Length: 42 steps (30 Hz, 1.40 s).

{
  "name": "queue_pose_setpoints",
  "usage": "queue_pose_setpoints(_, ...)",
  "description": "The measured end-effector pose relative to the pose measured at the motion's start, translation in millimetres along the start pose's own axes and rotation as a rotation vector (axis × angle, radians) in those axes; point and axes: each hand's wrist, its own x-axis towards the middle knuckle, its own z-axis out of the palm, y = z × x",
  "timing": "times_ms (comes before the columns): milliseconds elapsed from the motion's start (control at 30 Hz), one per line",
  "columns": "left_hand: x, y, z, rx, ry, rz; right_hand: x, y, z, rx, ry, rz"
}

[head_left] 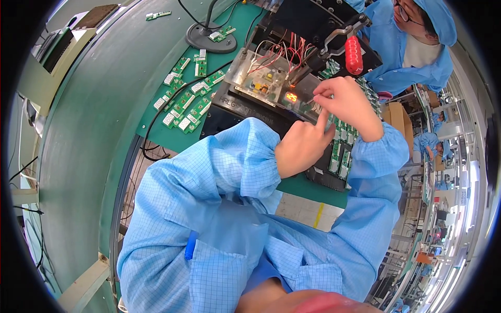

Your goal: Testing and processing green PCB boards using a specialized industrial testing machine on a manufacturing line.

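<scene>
My left hand (pixel 303 148) is closed, back turned up, in front of a test fixture with a clear cover (pixel 261 75). Its index finger points up toward my right hand, and a small greenish patch shows between finger and thumb, too small to name. Just above, my right hand (pixel 347 101) has its fingers curled in a pinch, almost touching my left fingertip; what they hold, if anything, is hidden. A lit orange digit display (pixel 291 97) glows beside my right fingertips. Over the hands rises a toggle clamp with a red grip (pixel 354 55).
Small green circuit boards (pixel 183 101) lie left of the fixture on a green mat. More boards (pixel 344 135) fill a black tray to the right. A black cable (pixel 175 96) crosses the mat. Beyond stand a round black base (pixel 211 41) and a co-worker in blue (pixel 412 47).
</scene>
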Motion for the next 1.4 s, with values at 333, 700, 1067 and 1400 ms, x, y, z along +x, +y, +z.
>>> queue_pose_setpoints(333,-0.8,0.3,1.1,0.061,-0.055,0.007,3.1,-1.2,2.3,-0.099,-0.023,0.005)
queue_pose_setpoints(700,-1.6,-1.8,3.9,0.047,-0.015,0.017,3.0,-1.0,4.3,-0.051,-0.014,-0.006)
queue_pose_setpoints(1067,-2.7,-1.8,5.0,0.046,-0.006,0.020,2.8,-3.4,5.9,-0.099,-0.008,-0.019)
queue_pose_setpoints(1400,-1.6,-1.7,3.1,0.036,0.042,0.017,2.1,-0.2,7.7,-0.040,-0.008,-0.007)
